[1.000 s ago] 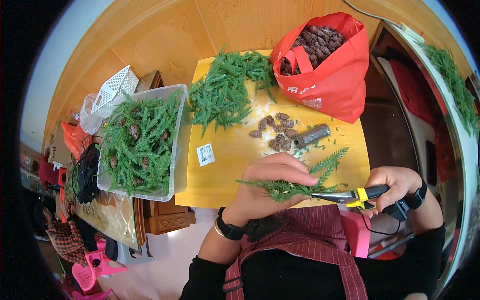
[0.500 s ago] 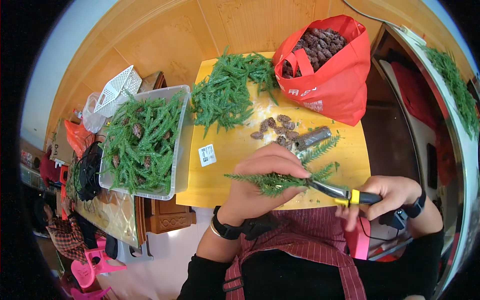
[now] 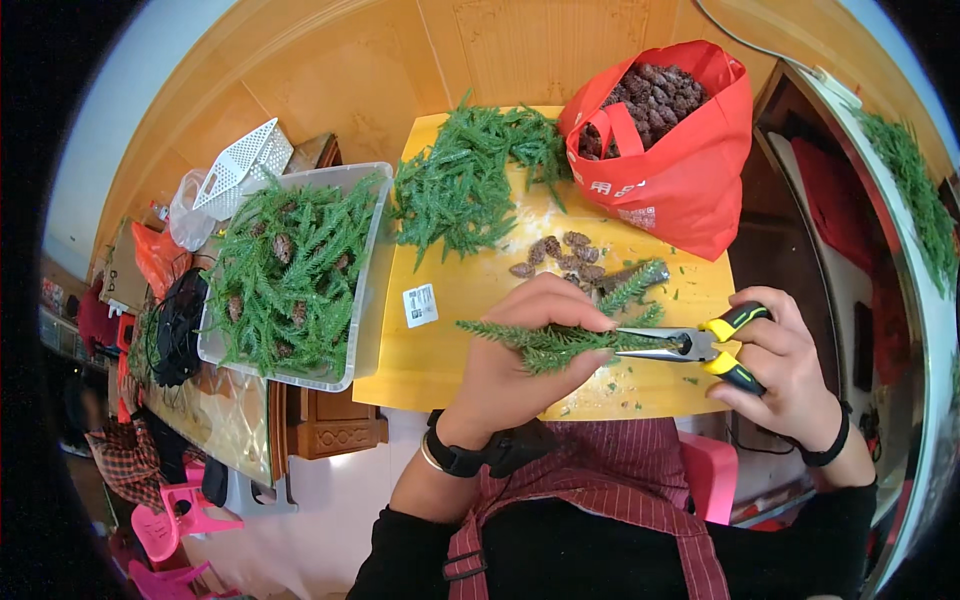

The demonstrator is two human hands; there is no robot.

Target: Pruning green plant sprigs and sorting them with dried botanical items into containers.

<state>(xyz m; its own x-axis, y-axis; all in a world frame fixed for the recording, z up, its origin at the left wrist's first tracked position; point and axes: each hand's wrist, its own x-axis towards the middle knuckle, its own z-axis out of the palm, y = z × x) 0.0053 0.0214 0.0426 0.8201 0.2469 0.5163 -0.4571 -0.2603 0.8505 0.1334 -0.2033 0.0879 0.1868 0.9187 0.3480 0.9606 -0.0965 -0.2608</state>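
My left hand [image 3: 535,340] pinches a green artificial pine sprig [image 3: 560,352] above the near part of the yellow table [image 3: 450,385]. My right hand [image 3: 785,370] is wrapped round the black-and-yellow handles of long-nose pliers [image 3: 690,345]. The handles are spread, and the plier jaws are apart around the sprig's stem end, close to my left fingertips. Several loose pine cones [image 3: 575,240] lie on the table just beyond my left hand. Beside them is a dark wrapped bundle [image 3: 635,277], partly behind the sprig.
A red bag [image 3: 660,190] full of pine cones stands at the table's far right. Green sprigs [image 3: 455,190] are heaped at the far left. A clear plastic bin [image 3: 372,270] of sprigs with cones stands left of the table. A white label [image 3: 420,305] lies nearby.
My right hand has turned and spread the pliers' handles. Their jaws, closed at the sprig before, are now apart around its stem. My left hand keeps its pinch.
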